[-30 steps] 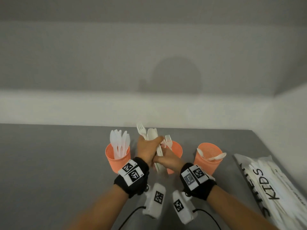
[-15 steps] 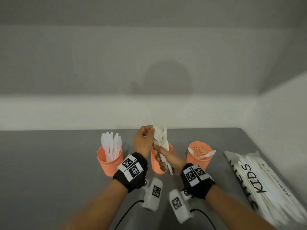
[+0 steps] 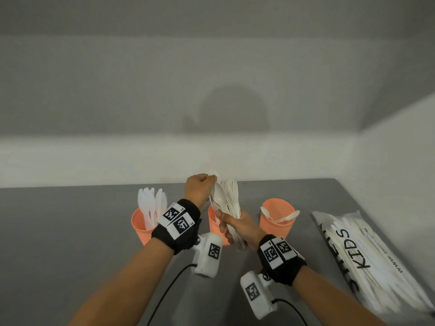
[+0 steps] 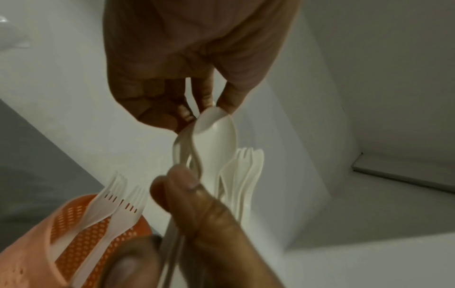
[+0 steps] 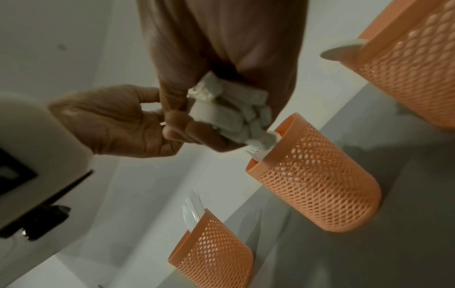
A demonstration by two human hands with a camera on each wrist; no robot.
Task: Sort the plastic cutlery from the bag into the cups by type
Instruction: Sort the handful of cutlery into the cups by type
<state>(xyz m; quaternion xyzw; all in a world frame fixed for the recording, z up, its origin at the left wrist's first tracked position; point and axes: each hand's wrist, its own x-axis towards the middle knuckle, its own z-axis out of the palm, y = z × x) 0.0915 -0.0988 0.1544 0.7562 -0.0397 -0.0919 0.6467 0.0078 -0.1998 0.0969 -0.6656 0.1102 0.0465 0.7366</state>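
**One bundle of white cutlery held above three mesh cups**

One bundle of white plastic cutlery was gripped by its handles in the right hand, fingers curled round it, above the middle cup. The left hand pinched the bowl of a spoon at the top of the bundle between thumb and fingertips; forks stood beside it in the same bundle. Three orange cups with perforated, mesh-like walls and smooth rims stood in a row on the grey table. The left cup held upright translucent knives; the middle cup held two forks; the right cup held spoons leaning over its rim. A clear bag printed "KIDS", holding more white cutlery, lay flat to the right.
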